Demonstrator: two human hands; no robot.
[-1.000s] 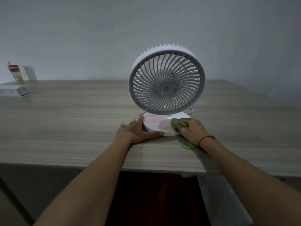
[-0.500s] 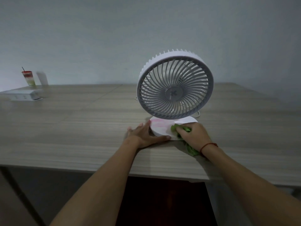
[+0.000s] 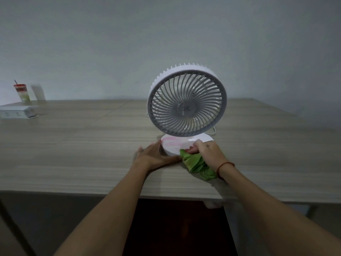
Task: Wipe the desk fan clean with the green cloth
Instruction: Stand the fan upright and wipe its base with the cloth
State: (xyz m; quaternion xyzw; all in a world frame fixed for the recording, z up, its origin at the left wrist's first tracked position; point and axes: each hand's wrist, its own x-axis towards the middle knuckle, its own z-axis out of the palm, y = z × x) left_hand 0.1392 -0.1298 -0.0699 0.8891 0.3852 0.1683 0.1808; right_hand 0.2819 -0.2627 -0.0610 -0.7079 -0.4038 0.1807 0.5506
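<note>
Now the right hand (image 3: 208, 153), bunching the green cloth (image 3: 195, 163), sits right of the pink smear (image 3: 170, 142) on the desk fan (image 3: 186, 100) base. Left hand (image 3: 155, 154) lies open, bracing the base's left edge

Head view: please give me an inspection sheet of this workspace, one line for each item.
Surface: wooden desk, pale grain.
Job's things: desk fan upright; pink smear on its base; green cloth bunched at the base's front edge.
Clutter: drink cup and white box, far left.
Hands: left hand flat against the base; right hand grips the cloth.
Cables: thin white cable behind the fan.
Surroundings: plain grey wall.
</note>
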